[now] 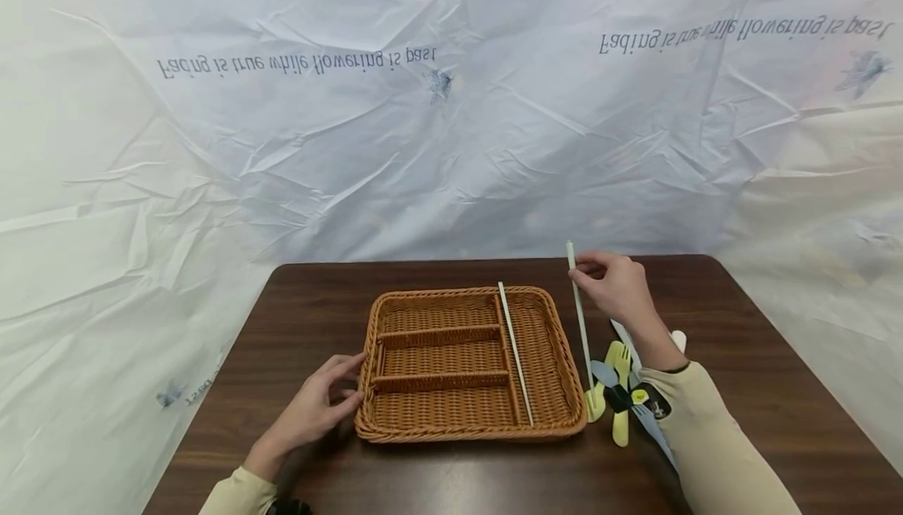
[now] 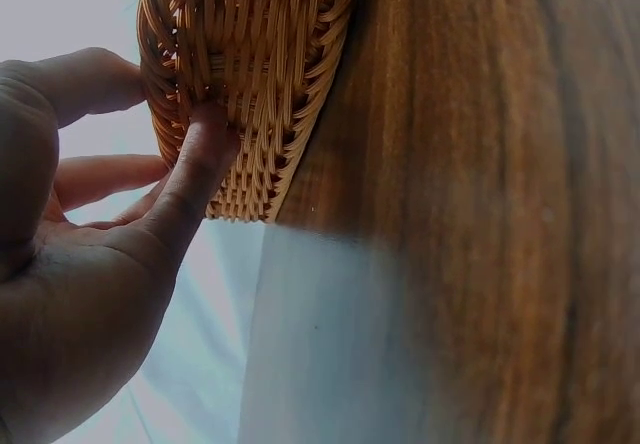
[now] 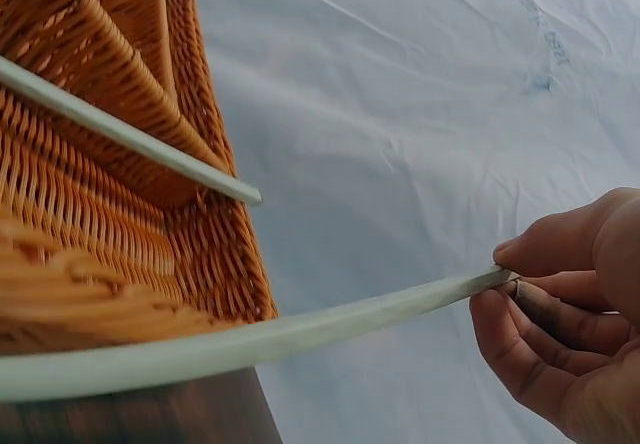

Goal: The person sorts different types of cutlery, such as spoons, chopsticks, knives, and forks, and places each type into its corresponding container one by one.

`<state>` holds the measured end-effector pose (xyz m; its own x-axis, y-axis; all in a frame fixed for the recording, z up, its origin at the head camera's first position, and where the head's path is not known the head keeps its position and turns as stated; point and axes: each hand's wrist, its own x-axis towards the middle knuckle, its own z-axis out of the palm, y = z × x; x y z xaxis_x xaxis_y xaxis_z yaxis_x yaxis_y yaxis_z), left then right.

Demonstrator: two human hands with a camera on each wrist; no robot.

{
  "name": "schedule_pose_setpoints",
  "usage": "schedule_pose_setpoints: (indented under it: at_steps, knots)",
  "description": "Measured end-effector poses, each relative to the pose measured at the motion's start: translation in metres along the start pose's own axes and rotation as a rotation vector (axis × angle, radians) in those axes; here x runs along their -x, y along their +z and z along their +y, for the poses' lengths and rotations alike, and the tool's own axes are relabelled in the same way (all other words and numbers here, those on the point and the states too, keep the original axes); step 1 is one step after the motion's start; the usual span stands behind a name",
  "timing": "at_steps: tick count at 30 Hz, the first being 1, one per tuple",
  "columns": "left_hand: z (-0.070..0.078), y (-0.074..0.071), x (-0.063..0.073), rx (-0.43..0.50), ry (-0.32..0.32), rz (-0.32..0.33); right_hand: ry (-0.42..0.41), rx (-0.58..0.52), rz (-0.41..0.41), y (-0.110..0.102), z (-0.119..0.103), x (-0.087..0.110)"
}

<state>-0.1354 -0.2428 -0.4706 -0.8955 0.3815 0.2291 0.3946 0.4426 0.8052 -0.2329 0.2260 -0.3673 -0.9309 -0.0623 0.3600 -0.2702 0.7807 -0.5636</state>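
My right hand (image 1: 617, 288) pinches the upper end of a long pale green chopstick (image 1: 580, 315) between thumb and fingertips. The chopstick slants down beside the right wall of a brown wicker basket (image 1: 440, 432), its lower end over the cutlery. Another pale chopstick (image 1: 516, 350) lies lengthwise at the divider of the basket's right compartment, its far tip jutting past the rim. On the basket's left side, my left hand (image 1: 317, 401) holds the edge. In the left wrist view its thumb (image 2: 200, 159) presses the woven wall while the index finger meets the rim.
Right of the basket lies a jumble of cutlery: a yellow fork (image 1: 621, 362), a light blue spoon (image 1: 604, 374), a blue fork (image 1: 654, 427) and others partly under my right forearm. The dark wooden table (image 1: 310, 303) meets a wrinkled white printed sheet (image 1: 451, 186) behind.
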Motion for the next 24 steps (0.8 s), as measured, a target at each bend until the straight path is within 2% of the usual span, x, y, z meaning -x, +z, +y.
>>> schedule_pose_setpoints:
  at_steps: [24]
  knots:
    - [0.000,0.001,0.002,-0.006,-0.029,-0.002,-0.066,-0.096,0.009,0.012,-0.028,-0.009]
